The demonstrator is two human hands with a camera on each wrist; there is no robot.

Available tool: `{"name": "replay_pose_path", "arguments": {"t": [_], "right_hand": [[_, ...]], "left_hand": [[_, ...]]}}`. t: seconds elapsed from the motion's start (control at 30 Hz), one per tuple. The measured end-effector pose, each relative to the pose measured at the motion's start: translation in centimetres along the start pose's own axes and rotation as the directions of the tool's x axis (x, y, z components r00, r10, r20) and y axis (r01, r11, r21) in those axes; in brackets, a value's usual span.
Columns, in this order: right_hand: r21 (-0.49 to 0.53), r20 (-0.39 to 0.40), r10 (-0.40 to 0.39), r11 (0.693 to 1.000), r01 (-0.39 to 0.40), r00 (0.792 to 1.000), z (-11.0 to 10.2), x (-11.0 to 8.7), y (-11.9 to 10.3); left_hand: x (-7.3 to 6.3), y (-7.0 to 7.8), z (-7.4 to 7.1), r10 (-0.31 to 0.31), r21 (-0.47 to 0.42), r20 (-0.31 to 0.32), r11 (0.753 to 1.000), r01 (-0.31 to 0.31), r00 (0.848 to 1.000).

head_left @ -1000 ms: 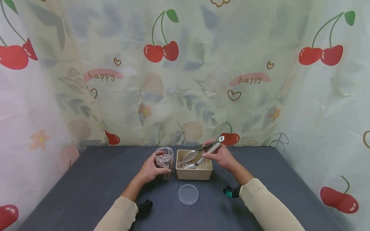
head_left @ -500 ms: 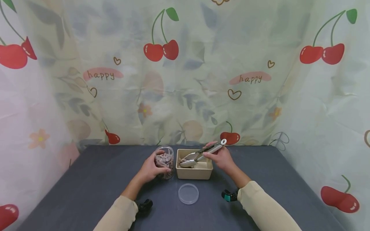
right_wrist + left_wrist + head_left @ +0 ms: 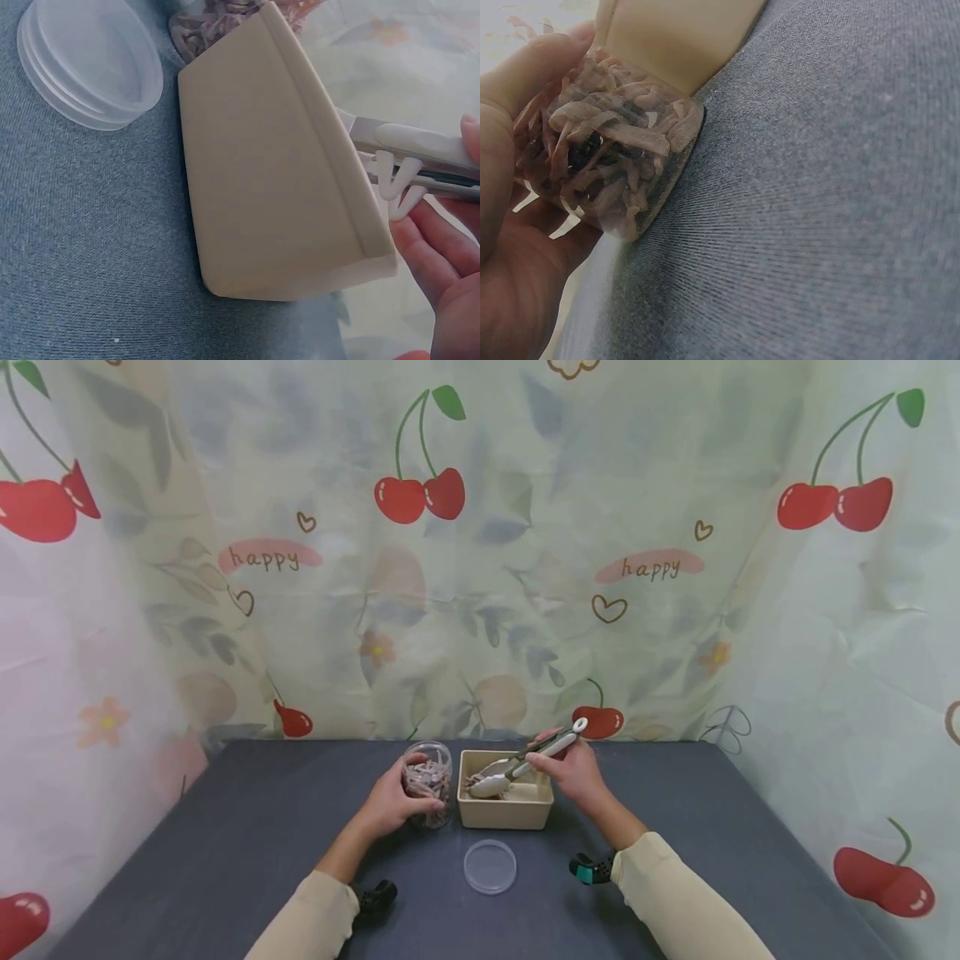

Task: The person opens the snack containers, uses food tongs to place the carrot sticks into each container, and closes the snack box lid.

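My left hand (image 3: 390, 800) grips a clear plastic jar (image 3: 427, 785) that stands on the table. Pale brownish dried strips (image 3: 607, 142) fill much of it. Beside the jar is a beige rectangular box (image 3: 504, 814), with more such strips at its left inside. My right hand (image 3: 576, 770) holds metal tongs (image 3: 528, 762) with white handle grips, slanting down into the box. The tongs' heads lie close together over the strips. In the right wrist view the box wall (image 3: 270, 165) hides those heads, and fingers and thumb lie on either side of the handles.
A round translucent lid (image 3: 490, 867) lies on the dark blue-grey table (image 3: 247, 827) in front of the box. Behind and at both sides hangs a cherry-patterned curtain (image 3: 480, 568). Black wrist straps (image 3: 375, 897) show below both hands.
The tongs' heads have come closer together, and the lower one has shifted left over the strips in the box. My left hand stays on the jar.
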State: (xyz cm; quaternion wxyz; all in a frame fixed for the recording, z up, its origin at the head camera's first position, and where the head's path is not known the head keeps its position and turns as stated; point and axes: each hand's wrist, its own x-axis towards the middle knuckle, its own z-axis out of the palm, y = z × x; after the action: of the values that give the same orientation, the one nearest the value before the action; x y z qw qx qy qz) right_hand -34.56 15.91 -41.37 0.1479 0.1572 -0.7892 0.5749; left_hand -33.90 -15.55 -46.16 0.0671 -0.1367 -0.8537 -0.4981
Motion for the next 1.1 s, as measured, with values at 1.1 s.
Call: {"name": "replay_pose_path", "arguments": {"t": [1.1], "right_hand": [[0.233, -0.007, -0.107, 0.967, 0.105, 0.994, -0.4, 2.9, -8.4]], "left_hand": [[0.1, -0.3, 0.2, 0.021, 0.012, -0.018, 1.0, -0.021, 1.0]]}}
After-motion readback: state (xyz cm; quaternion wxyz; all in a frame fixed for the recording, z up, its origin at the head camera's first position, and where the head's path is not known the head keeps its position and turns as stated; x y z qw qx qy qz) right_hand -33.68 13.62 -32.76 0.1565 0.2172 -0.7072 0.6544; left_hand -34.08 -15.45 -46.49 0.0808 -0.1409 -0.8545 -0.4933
